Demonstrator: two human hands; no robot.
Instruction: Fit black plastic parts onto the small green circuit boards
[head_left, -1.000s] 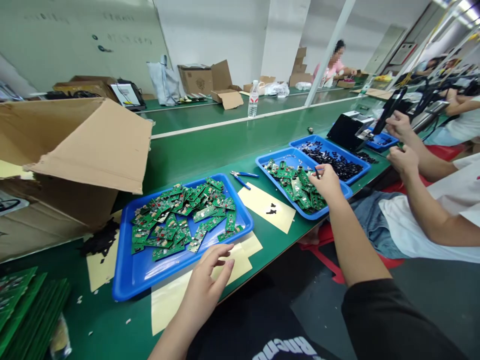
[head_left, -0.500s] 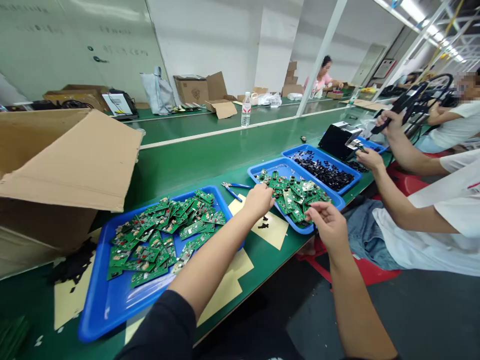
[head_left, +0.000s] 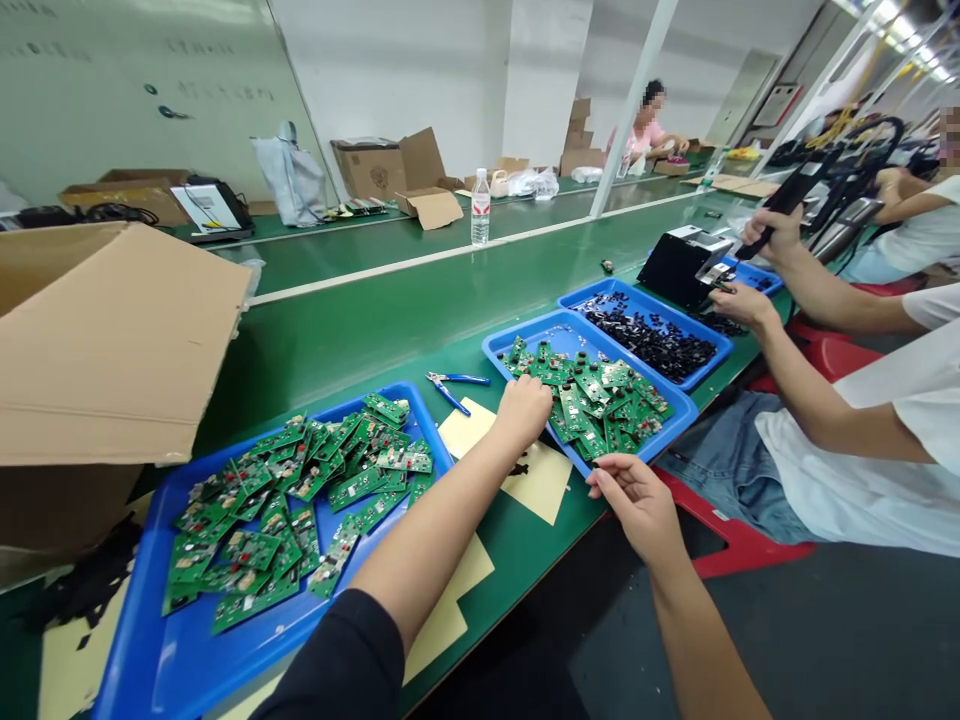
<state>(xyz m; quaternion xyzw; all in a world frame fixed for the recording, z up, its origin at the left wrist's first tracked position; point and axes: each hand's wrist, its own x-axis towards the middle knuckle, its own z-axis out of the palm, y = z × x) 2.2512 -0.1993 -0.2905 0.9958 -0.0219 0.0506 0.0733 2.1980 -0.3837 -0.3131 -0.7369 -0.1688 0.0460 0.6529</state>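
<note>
My left hand (head_left: 525,410) is at the left rim of a blue tray (head_left: 501,340), its fingers curled down beside the green circuit boards (head_left: 574,405) piled there. What those fingers hold, if anything, is hidden. Just off the same tray's front corner, my right hand (head_left: 637,500) has thumb and forefinger pinched together; anything between them is too small to make out. A larger blue tray (head_left: 187,650) of circuit boards (head_left: 300,510) lies to the left of my left forearm. Blue-handled cutters (head_left: 457,388) rest on the bench between the trays.
Yellow paper sheets (head_left: 544,485) with black bits lie under my arms. A cardboard box (head_left: 112,350) stands far left. Behind the near tray is a blue tray of black parts (head_left: 652,340). At right, a co-worker's hands (head_left: 742,305) work by a black machine (head_left: 682,268).
My right hand has moved down and slightly left, from over the boards to the tray's front corner. My left hand stays by the tray's left side. The view has shifted slightly.
</note>
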